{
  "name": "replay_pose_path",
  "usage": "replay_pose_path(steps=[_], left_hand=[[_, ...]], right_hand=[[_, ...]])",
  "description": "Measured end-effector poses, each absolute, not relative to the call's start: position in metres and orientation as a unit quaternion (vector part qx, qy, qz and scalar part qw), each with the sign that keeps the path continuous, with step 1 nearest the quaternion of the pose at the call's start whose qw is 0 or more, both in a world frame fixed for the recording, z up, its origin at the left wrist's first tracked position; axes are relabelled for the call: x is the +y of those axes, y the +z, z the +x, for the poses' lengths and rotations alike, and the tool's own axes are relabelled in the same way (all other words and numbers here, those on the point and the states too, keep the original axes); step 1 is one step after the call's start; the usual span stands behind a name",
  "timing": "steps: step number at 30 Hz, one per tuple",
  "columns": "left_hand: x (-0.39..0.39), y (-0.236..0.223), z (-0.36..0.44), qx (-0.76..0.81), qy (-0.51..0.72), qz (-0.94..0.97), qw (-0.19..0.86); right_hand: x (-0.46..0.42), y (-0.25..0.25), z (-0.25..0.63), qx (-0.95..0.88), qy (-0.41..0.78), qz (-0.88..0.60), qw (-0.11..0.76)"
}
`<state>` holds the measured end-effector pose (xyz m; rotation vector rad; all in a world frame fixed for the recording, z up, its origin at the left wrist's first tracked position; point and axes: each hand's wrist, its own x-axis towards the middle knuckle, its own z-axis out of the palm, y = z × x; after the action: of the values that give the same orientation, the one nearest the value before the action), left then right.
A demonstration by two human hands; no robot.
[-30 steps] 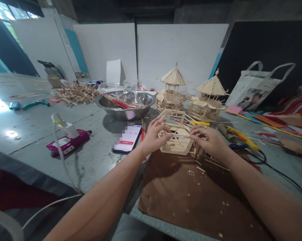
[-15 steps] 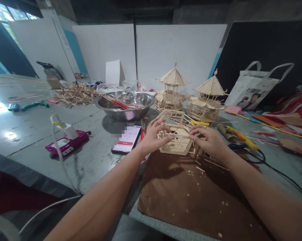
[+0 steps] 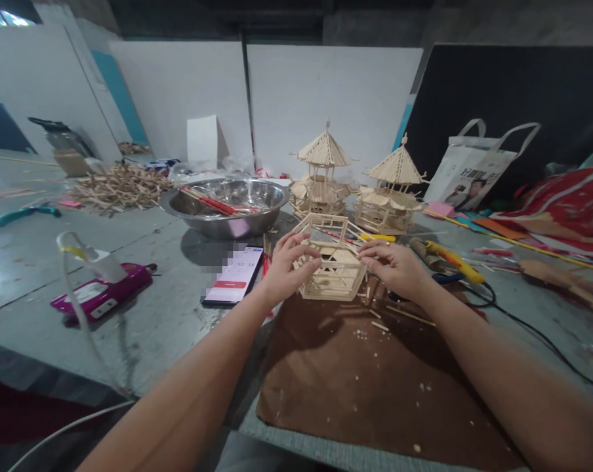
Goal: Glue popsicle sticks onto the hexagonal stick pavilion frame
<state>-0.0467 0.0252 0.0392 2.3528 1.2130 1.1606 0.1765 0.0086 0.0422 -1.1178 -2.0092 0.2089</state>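
Observation:
A small hexagonal model frame [image 3: 330, 290] of pale wooden sticks stands at the far edge of the brown mat [image 3: 336, 380]. My left hand [image 3: 291, 263] is at its left side, thumb and fingers closed on the near upper stick of the frame. Opposite it, my right hand [image 3: 392, 267] pinches the right end of that same stick. Slatted wooden pieces show inside the frame. Beyond it stand two roofed pavilion models, a taller one [image 3: 325, 147] and a shorter one [image 3: 397, 164]. My fingers partly cover the frame's sides.
Left of the mat lie a phone [image 3: 235, 278] and a purple power strip [image 3: 124, 285] with a white cable. A steel bowl [image 3: 218, 226] holds red-tipped sticks. Rightward are a yellow-handled tool [image 3: 456, 262] with a black cord and a white bag [image 3: 473, 170]. Stick offcuts [image 3: 380, 326] litter the mat.
My view has turned slightly right, so everything appears farther left. Both hands remain at the near upper stick of the frame, with hardly any change in grip.

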Motion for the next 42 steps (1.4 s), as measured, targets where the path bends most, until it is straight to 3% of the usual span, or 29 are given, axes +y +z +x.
replay_pose_path(steps=[15, 42], left_hand=[[0.031, 0.037, -0.049, 0.418, 0.404, 0.799, 0.152], [0.029, 0.039, -0.050, 0.408, 0.406, 0.800, 0.169]], right_hand=[[0.014, 0.049, 0.191, -0.800, 0.168, -0.436, 0.377], [0.011, 0.050, 0.185, -0.824, 0.115, -0.435, 0.343]])
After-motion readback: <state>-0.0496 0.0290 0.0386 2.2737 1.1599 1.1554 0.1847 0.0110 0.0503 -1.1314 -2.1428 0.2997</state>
